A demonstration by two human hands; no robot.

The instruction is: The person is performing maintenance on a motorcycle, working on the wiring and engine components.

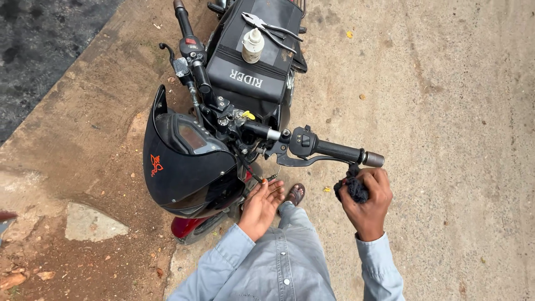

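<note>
A black motorcycle (223,111) stands on rough concrete ground (446,83), seen from above and from the front. Its dark windscreen cowl (184,161) curves over the instrument panel, and a red front mudguard (186,226) shows below it. The black seat cover (259,53) stretches away toward the top of the view. The handlebar runs slantwise: one end (186,33) points up and away, the other grip (340,151) points right, with a lever (304,161) under it and a switch housing (304,140) beside it.

The person's grey-blue sleeves and shirt (284,262) fill the bottom edge. The right hand (370,200) is closed tight around a dark bunched cloth (351,187), held just under the metal tip of the right handlebar grip, the cloth touching or nearly touching it. The left hand (261,203) is open, fingers spread and palm up, holding nothing, near the fork just below the cowl.

On the seat cover lie a pair of pliers (273,28) and, touching them, a small white bottle (252,45) standing upright. A sandalled foot (295,194) shows on the ground between the hands.
</note>
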